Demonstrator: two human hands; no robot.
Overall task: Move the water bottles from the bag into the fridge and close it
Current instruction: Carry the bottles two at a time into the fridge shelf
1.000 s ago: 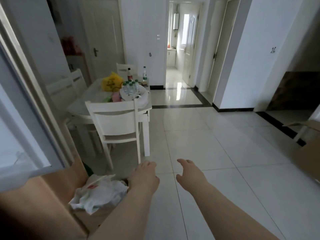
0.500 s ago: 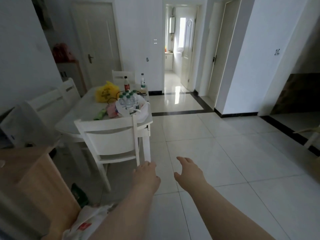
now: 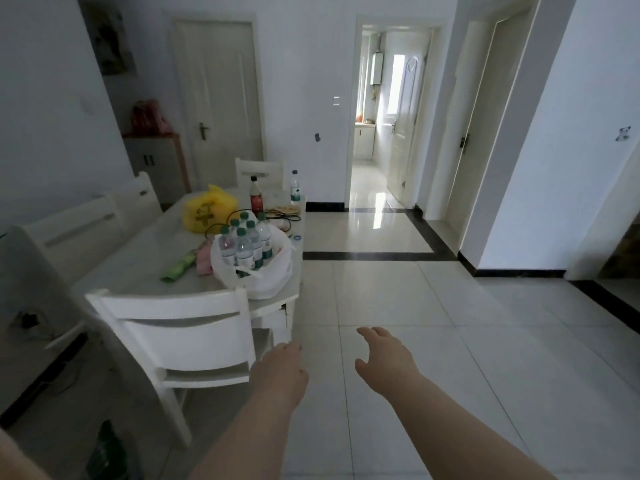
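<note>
Above the pale tiled floor (image 3: 398,306), your left hand (image 3: 280,372) and right hand (image 3: 384,358) stretch forward empty, fingers loose and slightly bent, gripping nothing. Just beyond the left hand stands a white chair (image 3: 173,327), drawn up to a white table (image 3: 145,251). On the table's near corner sits a white plastic bag (image 3: 266,282), its mouth open around upright water bottles (image 3: 244,249): clear, green-capped, green-labelled. Farther back stand a yellow bag (image 3: 207,211), a dark bottle (image 3: 256,199) and a lone water bottle (image 3: 294,188).

White tiled floor (image 3: 398,299), dark border strip (image 3: 374,256). White table (image 3: 138,258) and chair (image 3: 180,327) just left of the left hand (image 3: 280,368). White walls (image 3: 304,64), closed door (image 3: 218,98) beyond. Far ahead, open doorway (image 3: 391,116), daylight glaring off tiles.
</note>
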